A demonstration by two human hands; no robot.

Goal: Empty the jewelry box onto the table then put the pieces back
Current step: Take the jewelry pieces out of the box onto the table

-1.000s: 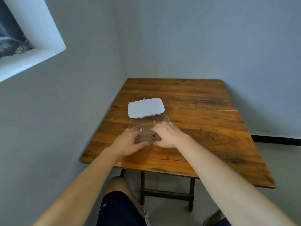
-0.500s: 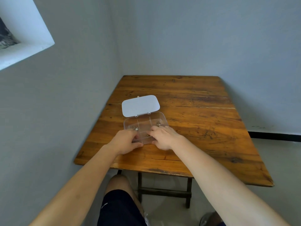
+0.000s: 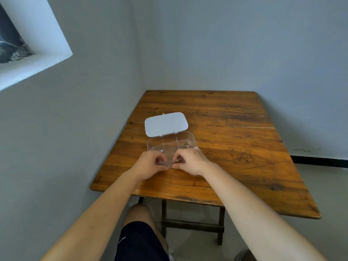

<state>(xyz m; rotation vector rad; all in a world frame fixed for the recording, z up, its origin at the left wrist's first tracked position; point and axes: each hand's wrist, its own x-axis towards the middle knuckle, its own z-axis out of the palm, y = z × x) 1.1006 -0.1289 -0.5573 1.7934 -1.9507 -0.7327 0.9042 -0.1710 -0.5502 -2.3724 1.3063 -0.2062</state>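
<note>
At the table's [image 3: 226, 117] near edge, both hands had slid back to the jewelry box's [image 3: 170, 146] front rim. The left hand [image 3: 149, 163] and right hand [image 3: 190, 161] were curled narrowly, pinching it; pieces [image 3: 186, 145] remained inside, so emptying looked barely begun.

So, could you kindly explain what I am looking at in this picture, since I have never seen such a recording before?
There is no machine here. A person wears a wide-angle camera on the head, so you look forward and down along their two bare arms. The left hand and right hand meet at the near edge of a clear box divided into compartments. Its white lid lies flipped open behind it. The box sits on a wooden table pushed into a corner. Small jewelry pieces show in the left compartment and the right one. The fingers pinch at the box's near rim, where tiny metal bits show, but whether they hold a piece is too small to tell.
</note>
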